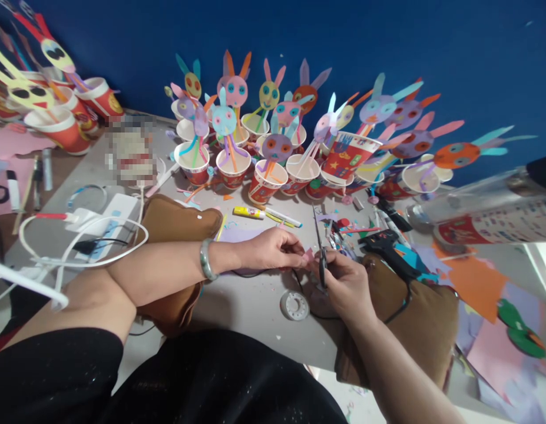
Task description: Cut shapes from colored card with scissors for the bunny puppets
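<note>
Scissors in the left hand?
No, the scissors are in the right hand, while the left hand pinches a small piece of pink paper.

The right hand [348, 287] holds scissors [323, 270]; just left of them, the left hand [273, 250] pinches a pink scrap [308, 256]. Beyond the scissors stand cups [264, 191] with paper rabbits [277, 146]; right of them lies a black glue gun [381, 239] on the worktop [246, 309].

The right hand [348, 284] partly hides the scissors [323, 270], and an object [132, 154] farther left is pixelated
</note>
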The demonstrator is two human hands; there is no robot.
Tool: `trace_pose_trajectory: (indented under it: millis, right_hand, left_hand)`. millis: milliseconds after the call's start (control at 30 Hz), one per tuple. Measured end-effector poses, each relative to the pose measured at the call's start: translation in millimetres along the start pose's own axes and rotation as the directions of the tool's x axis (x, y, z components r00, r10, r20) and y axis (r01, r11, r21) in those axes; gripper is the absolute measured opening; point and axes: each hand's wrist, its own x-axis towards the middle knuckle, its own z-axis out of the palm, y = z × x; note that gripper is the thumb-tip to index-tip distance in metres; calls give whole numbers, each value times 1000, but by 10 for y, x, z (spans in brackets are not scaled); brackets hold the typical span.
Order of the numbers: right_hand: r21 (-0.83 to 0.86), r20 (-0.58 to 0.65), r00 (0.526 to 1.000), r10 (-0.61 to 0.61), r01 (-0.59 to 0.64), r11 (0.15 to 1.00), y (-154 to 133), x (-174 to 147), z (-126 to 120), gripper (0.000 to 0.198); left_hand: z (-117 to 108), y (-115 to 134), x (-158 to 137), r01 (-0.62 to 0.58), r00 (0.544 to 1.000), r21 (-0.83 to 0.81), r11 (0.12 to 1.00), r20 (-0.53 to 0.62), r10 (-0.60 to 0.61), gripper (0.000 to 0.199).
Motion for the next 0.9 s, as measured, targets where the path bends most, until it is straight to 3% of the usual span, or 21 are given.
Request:
trace_pose_trajectory:
  millis: [100, 233, 333, 467, 667, 900]
  right_hand:
    - [-4, -14, 1000, 5, -5, 1000, 2, -7, -10, 22]
    - [81, -56, 998, -4, 8, 997, 39, -24, -40, 30]
    - [131, 7, 998, -62, 61, 989, 53, -22, -51, 38]
    - [6, 115, 985, -131, 131, 991, 30, -8, -44, 52]
    - [-202, 241, 966, -92, 143, 969, 50, -20, -17, 58]
    - [-216, 326, 945, 9, 65, 974, 37, -18, 41, 65]
  left_hand:
    - [-10, 20, -9, -26, 1000, 43, 999, -14, 26, 27]
    - [-21, 131, -14, -107, 985, 29, 994, -131, 110, 26]
    - [-43, 208, -11, -144, 957, 5, 990, -255, 140, 27]
    - [-64, 264, -8, -215, 917, -27, 976, -348, 192, 30]
    - [-53, 288, 0, -268, 907, -121, 956, -366, 208, 32]
    - [-32, 258, 2, -211, 934, -151, 966, -322, 154, 27]
